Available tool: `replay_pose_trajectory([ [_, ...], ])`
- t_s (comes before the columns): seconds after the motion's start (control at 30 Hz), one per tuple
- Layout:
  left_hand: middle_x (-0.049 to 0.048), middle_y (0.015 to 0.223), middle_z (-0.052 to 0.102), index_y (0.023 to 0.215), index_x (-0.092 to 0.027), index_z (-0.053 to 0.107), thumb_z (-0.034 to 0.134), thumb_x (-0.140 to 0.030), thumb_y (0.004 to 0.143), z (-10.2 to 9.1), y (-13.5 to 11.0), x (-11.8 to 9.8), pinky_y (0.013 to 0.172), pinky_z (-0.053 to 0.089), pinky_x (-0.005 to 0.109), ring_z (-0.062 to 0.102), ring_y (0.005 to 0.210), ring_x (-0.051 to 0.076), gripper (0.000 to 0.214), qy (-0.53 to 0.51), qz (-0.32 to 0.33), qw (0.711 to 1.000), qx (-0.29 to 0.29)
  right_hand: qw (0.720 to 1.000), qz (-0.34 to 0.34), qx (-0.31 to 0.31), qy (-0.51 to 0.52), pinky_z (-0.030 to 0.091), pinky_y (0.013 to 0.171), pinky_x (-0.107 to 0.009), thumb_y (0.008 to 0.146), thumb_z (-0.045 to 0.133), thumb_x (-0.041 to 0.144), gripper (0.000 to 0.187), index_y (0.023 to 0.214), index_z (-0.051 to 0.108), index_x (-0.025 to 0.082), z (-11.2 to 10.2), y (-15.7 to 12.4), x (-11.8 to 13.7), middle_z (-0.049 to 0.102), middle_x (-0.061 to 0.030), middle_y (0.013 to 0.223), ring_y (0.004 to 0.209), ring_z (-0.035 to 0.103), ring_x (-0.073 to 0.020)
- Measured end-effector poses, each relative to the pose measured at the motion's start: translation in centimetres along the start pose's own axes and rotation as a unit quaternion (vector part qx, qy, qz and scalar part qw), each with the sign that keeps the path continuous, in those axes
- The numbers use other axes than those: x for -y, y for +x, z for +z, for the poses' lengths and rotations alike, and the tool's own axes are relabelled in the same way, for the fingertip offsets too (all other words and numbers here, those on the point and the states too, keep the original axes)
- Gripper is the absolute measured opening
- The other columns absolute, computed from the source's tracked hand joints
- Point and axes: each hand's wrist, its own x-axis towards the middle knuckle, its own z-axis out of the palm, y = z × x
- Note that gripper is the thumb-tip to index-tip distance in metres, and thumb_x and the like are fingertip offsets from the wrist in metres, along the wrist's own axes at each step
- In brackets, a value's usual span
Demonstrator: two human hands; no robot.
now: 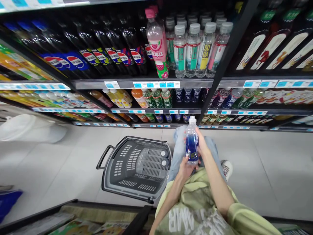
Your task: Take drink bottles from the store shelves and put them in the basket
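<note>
Both of my hands hold one clear drink bottle with a dark blue label and a whitish cap, upright above my lap. My left hand is closed around its lower end, the thumb against the label. Along the bottle's right side, my right hand wraps round it higher up, with some fingers hidden behind. To the left of my knees a grey and black shopping basket stands on the floor. Two white-capped clear bottles lie inside it.
Ahead rises a drinks shelf with price tags. Dark cola bottles, a pink-capped bottle and soda water bottles fill its upper level. Left on the floor is a white rounded object. Behind me is another low display.
</note>
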Motion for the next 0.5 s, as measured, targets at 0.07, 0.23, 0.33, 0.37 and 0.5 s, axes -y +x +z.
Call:
replay_pose_trajectory([
  [0.07,0.0155,0.114,0.076,0.11,-0.019,0.073,0.075,-0.079,0.069,0.1,0.0,0.0,0.063,0.055,0.039,0.071,0.103,0.039,0.073,-0.008,0.0,1.0,-0.004,1.0,-0.003,-0.002,-0.002,0.05,0.047,-0.033,0.074,0.071,0.079,0.058,0.091,0.075,0.023,0.2,-0.1,0.1,0.078,-0.011,0.073,0.071,0.075,-0.0305],
  [0.23,0.0155,0.113,0.077,0.109,-0.018,0.075,0.076,-0.077,0.072,0.1,-0.1,-0.1,0.06,0.055,0.036,0.072,0.107,0.041,0.07,-0.023,0.016,1.0,0.008,0.999,-0.016,-0.029,-0.017,0.05,0.051,-0.036,0.071,0.074,0.078,0.062,0.099,0.072,0.024,1.0,-0.6,0.5,0.077,-0.0104,0.076,0.07,0.074,-0.0306],
  [0.33,0.0169,0.114,0.077,0.111,-0.016,0.075,0.081,-0.074,0.071,0.2,-0.2,-0.2,0.057,0.053,0.034,0.073,0.104,0.04,0.07,-0.033,0.028,0.999,0.013,0.998,-0.026,-0.046,-0.03,0.049,0.054,-0.037,0.07,0.075,0.079,0.066,0.106,0.069,0.024,1.4,-0.8,0.7,0.078,-0.0103,0.077,0.075,0.075,-0.0322],
  [0.37,0.0174,0.116,0.077,0.112,-0.016,0.075,0.082,-0.073,0.07,0.3,-0.3,-0.2,0.057,0.053,0.034,0.074,0.103,0.04,0.071,-0.032,0.03,0.999,0.014,0.998,-0.028,-0.05,-0.036,0.049,0.055,-0.037,0.07,0.075,0.08,0.067,0.108,0.069,0.024,1.4,-0.8,0.7,0.078,-0.0101,0.078,0.077,0.075,-0.0327],
  [0.5,0.0198,0.121,0.076,0.121,-0.015,0.073,0.085,-0.073,0.068,0.5,-0.2,0.1,0.061,0.056,0.036,0.074,0.105,0.041,0.079,-0.003,0.052,0.999,0.006,0.996,-0.032,-0.058,-0.053,0.049,0.057,-0.038,0.076,0.071,0.079,0.068,0.115,0.067,0.023,1.5,-0.8,0.7,0.077,-0.0088,0.076,0.074,0.074,-0.0315],
])
